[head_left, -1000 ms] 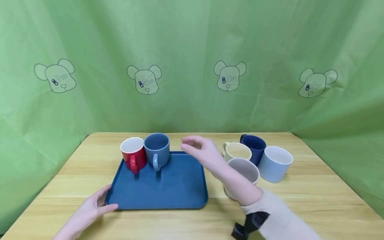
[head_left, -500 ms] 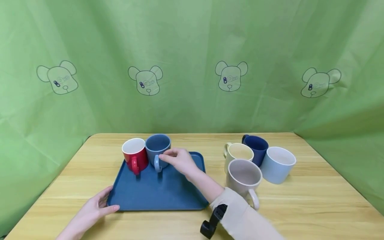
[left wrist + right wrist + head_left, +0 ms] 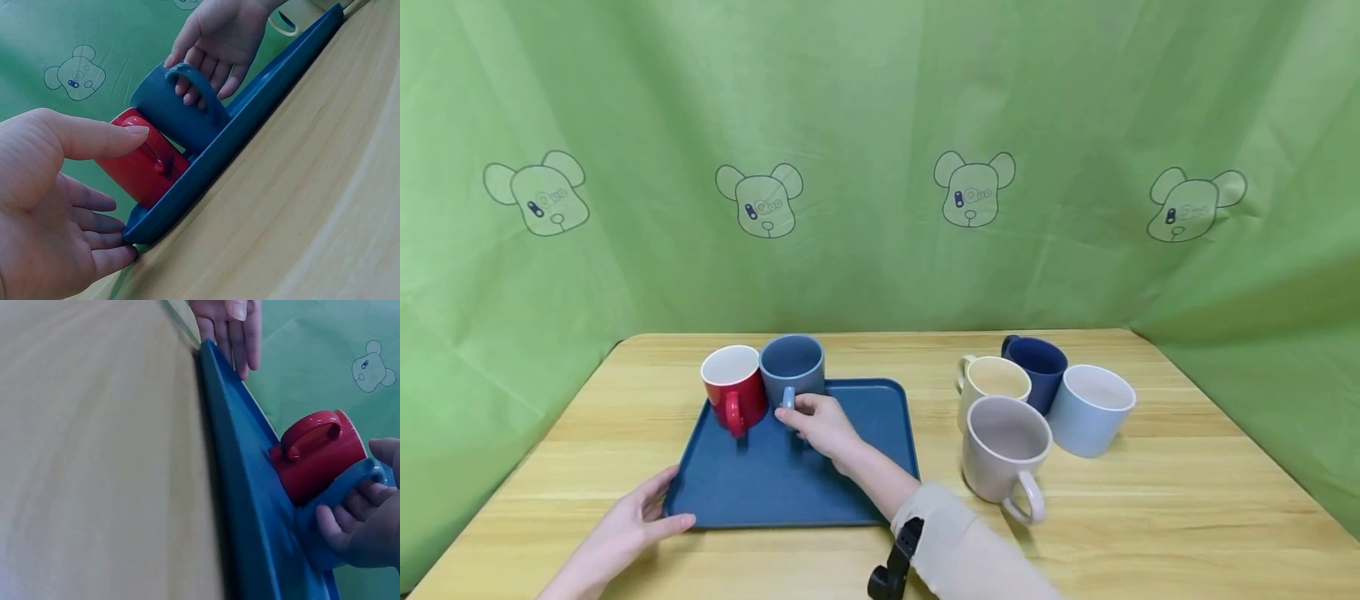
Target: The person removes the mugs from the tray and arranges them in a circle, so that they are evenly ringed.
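Observation:
A red mug [image 3: 734, 390] and a grey-blue mug [image 3: 792, 367] stand upright, side by side, at the back left of a dark blue tray [image 3: 865, 442]. My right hand [image 3: 823, 427] holds the grey-blue mug by its handle [image 3: 200, 84], thumb on one side and curled fingers on the other. At the tray's near left corner is my left hand [image 3: 638, 521], its fairly straight fingers against the edge and its thumb spread apart. In the left wrist view this thumb overlaps the red mug, whose handle [image 3: 312, 425] points toward the tray's front.
Right of the tray, a cluster of mugs stands on the wooden table [image 3: 1210, 483]: cream [image 3: 992, 383], dark blue [image 3: 1037, 367], pale blue [image 3: 1090, 412] and grey-beige [image 3: 1006, 446]. A green curtain [image 3: 880, 275] hangs behind the table.
My right hand has come left from beside the mug cluster to the grey-blue mug's handle and now grips it. The left hand stays at the tray corner.

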Demonstrator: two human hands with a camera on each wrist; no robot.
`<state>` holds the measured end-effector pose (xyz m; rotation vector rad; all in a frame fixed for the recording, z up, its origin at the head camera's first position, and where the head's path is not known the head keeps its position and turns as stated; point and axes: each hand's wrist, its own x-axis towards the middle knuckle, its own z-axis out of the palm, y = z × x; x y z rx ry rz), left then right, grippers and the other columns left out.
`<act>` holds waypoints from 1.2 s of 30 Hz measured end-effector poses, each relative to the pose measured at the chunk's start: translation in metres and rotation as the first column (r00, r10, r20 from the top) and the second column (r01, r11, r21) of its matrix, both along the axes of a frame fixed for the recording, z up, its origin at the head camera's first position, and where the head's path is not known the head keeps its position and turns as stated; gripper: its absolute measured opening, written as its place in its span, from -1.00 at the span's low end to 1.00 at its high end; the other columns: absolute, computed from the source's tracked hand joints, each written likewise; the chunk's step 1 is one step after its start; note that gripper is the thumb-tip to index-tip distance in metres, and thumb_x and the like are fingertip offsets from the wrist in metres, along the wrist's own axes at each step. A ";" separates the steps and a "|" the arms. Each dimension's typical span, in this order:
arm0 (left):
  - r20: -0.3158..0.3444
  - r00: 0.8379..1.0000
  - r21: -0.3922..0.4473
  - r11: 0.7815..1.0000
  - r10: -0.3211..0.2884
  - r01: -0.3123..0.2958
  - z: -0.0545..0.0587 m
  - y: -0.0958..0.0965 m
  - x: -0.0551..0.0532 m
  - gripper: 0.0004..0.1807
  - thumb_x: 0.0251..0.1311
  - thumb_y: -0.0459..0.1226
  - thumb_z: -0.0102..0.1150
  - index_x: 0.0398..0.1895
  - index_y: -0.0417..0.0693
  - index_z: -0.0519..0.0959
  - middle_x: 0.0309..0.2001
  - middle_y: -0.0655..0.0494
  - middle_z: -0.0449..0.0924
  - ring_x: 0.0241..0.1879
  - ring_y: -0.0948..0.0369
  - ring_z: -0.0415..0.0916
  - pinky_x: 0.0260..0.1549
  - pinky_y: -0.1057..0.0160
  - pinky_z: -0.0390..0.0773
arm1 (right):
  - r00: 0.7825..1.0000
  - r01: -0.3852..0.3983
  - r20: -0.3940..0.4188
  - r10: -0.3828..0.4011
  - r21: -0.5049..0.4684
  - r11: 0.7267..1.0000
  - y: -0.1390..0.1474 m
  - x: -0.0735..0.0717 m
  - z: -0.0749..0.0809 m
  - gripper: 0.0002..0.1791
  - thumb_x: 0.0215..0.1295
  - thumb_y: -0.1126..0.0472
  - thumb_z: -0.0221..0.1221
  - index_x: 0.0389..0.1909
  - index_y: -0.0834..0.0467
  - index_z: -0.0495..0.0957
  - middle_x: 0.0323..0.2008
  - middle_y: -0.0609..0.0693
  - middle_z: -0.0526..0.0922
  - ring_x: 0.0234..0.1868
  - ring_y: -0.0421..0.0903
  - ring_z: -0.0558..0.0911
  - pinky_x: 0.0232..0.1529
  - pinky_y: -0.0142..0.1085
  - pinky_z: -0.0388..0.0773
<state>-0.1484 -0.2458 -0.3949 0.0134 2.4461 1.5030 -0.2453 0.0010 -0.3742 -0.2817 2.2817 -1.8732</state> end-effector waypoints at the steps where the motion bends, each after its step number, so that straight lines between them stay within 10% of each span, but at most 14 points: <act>1: -0.002 1.000 0.000 1.000 -0.001 0.001 0.000 0.000 0.000 -0.05 0.15 -0.15 0.21 0.36 -0.49 -0.13 0.33 -0.52 -0.16 0.30 -0.29 -0.06 0.22 -0.09 0.15 | 1.000 -0.010 0.008 0.010 -0.020 1.000 0.000 0.001 0.000 -0.73 0.25 0.17 0.18 -0.18 0.30 0.59 -0.38 0.01 0.63 -0.33 -0.03 0.56 -0.23 -0.28 0.58; 17: 0.031 1.000 -0.006 1.000 0.001 0.000 0.002 0.001 -0.001 -0.05 0.17 -0.14 0.20 0.37 -0.48 -0.15 0.34 -0.52 -0.19 0.30 -0.30 -0.10 0.23 -0.12 0.12 | 0.975 0.195 -0.090 -0.205 -0.108 0.975 0.013 0.004 -0.007 -0.75 0.32 0.21 0.10 -0.33 0.35 0.61 -0.56 0.02 0.63 -0.40 -0.04 0.59 -0.25 -0.14 0.62; 36: 0.043 0.999 -0.017 1.000 -0.007 0.008 0.004 0.001 -0.002 -0.05 0.18 -0.15 0.19 0.36 -0.49 -0.16 0.34 -0.52 -0.21 0.30 -0.31 -0.12 0.22 -0.12 0.10 | 0.994 0.077 -0.056 -0.095 -0.256 0.963 0.066 0.041 0.021 -0.72 0.31 0.30 0.08 -0.37 0.53 0.49 -0.63 -0.04 0.56 -0.48 -0.19 0.58 -0.38 -0.31 0.62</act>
